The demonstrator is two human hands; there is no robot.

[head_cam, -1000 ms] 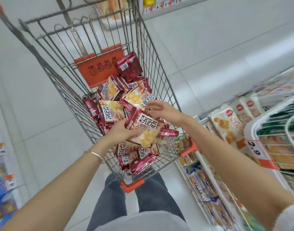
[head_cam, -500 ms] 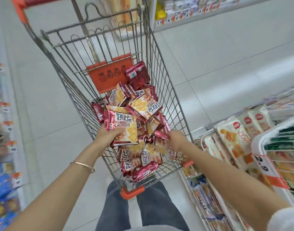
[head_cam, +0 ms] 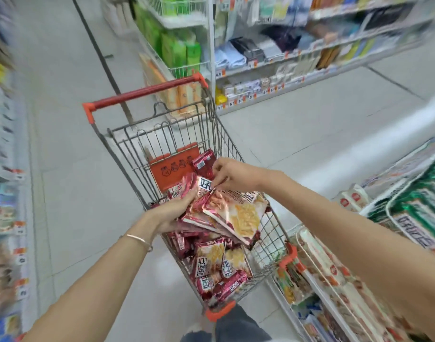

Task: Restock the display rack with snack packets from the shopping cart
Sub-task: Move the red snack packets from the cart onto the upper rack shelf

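Packets [head_cam: 232, 213] sit stacked over the shopping cart [head_cam: 265, 233], near its handle-end wall. I see my left hand [head_cam: 172, 213] closed under the stack and my right hand [head_cam: 232, 174] pinching its top edge. Judged light, crinkly, slippery: grip sealed edges.

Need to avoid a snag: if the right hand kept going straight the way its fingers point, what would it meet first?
Probably the stack of snack packets in the left hand; the right hand already pinches its top edge. Depth is unclear.
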